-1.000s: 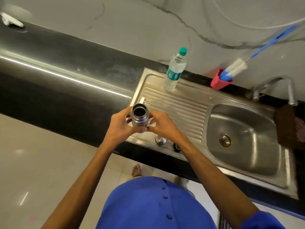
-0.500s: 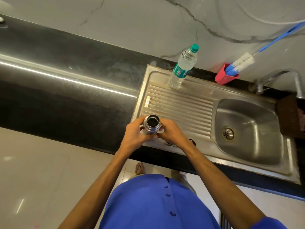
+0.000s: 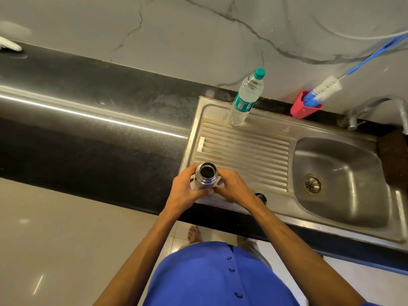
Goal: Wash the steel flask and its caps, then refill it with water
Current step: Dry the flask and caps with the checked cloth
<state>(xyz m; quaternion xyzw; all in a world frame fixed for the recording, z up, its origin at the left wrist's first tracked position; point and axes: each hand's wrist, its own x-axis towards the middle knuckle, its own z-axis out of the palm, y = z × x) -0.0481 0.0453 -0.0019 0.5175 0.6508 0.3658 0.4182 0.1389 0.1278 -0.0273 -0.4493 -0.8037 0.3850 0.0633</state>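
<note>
Both hands hold the steel flask upright over the near left corner of the sink's ribbed drainboard. The left hand curls round the flask's left side and the right hand wraps its right side, the thumbs meeting on the near wall of the body. The flask's mouth is uncapped and dark inside; whether it holds water cannot be told.

A small dark cap lies on the drainboard's near edge, just right of the right wrist and partly hidden by it. At the far edge of the drainboard stands a clear plastic water bottle with a green cap and teal label. Right of the drainboard is the sink basin with its drain, and behind the basin the tap. Between the bottle and the tap a red holder on the black counter carries a bottle brush with white and blue bristles and a blue handle leaning on the wall.
</note>
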